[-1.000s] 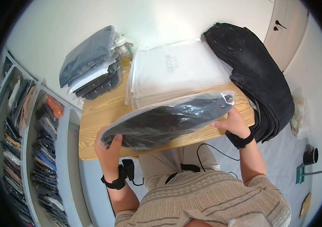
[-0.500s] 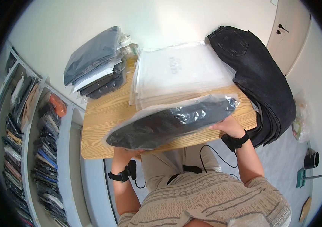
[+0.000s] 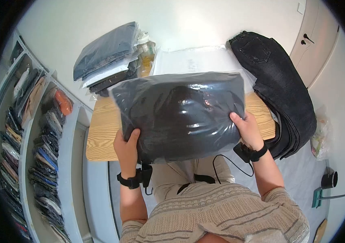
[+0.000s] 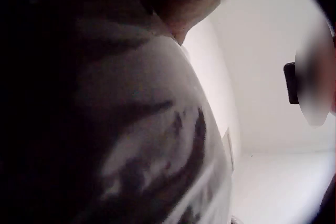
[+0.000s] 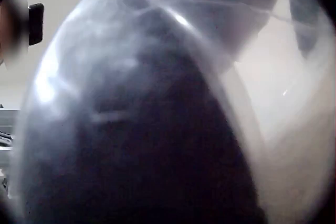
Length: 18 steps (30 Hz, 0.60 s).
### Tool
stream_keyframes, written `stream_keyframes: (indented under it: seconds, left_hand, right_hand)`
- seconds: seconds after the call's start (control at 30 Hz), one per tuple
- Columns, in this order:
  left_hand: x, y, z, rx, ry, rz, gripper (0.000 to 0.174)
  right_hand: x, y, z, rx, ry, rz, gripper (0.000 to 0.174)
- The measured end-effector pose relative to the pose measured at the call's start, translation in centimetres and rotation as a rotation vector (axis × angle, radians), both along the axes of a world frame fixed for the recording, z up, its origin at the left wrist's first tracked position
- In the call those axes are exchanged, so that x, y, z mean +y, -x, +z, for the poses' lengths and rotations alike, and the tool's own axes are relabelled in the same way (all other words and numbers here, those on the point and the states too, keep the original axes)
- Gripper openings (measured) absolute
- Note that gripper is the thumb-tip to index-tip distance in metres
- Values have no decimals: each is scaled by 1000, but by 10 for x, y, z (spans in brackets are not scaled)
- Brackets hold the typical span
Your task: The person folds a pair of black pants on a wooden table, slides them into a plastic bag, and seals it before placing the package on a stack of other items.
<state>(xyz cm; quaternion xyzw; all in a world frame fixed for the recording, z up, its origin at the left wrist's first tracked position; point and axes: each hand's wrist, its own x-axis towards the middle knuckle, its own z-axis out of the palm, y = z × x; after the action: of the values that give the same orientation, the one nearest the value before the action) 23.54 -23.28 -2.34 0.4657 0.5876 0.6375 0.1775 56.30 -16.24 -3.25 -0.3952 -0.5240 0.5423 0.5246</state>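
A dark folded garment in a clear plastic bag point(image 3: 180, 117) is held up over the front of the table, its broad shiny face turned to the head camera. At its lower left edge, my left hand point(image 3: 126, 150) grips it with the thumb on the near face and the fingers hidden behind. My right hand point(image 3: 248, 128) grips the right edge the same way, thumb on top. In the left wrist view the glossy bag point(image 4: 152, 145) fills much of the picture, below part of a hand. The dark bagged cloth point(image 5: 136, 145) also looms large in the right wrist view.
Clear plastic bags point(image 3: 196, 60) lie flat behind the held package. Bagged clothes point(image 3: 107, 52) are stacked back left beside a bottle point(image 3: 145, 52). Black jeans point(image 3: 277, 81) drape over the right side of the wooden table point(image 3: 101, 137). Shelves point(image 3: 71, 162) of packed clothes stand left.
The bagged garment has turned from a steep slant to show its broad face. My left hand went beneath it, then came back to its left edge with the thumb on top.
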Motion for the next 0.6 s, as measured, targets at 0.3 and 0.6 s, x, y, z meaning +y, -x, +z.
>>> stream_keyframes:
  seconds: [0.3, 0.6]
  left_hand:
    - [-1, 36, -60, -119, 430, -475, 73]
    - [-22, 32, -65, -209, 418, -486, 98]
  right_hand:
    - [19, -17, -51, 234, 532, 288, 42]
    - [-9, -17, -63, 292, 312, 452, 78]
